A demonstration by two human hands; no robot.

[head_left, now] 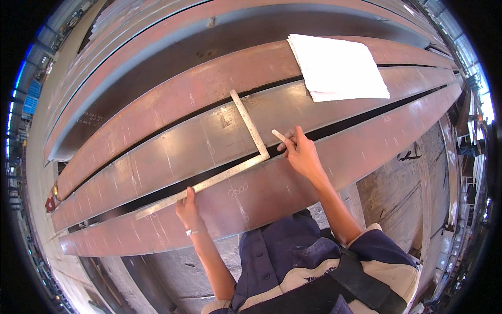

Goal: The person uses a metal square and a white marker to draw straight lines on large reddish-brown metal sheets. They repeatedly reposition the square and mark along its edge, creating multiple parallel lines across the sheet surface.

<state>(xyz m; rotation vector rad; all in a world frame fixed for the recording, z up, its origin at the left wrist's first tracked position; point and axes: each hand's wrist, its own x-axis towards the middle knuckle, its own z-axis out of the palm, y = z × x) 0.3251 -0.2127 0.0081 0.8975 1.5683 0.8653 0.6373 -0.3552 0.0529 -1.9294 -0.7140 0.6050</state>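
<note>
A pale metal L-shaped square (248,123) lies across long rusty steel plates (172,152). Its long arm runs along the gap between the near plate and the one behind it, and its short arm points away from me. My left hand (188,209) presses down on the long arm near its left end. Just right of the square's corner, my right hand (300,152) holds a short white chalk stick (279,136), tip close to the short arm. Faint chalk marks show on the near plate (238,191).
A stack of white paper sheets (337,68) lies on the plates at the back right. More curved steel plates (157,68) lie behind. A concrete floor (387,193) shows below the near plate's edge, with workshop structures at both rims.
</note>
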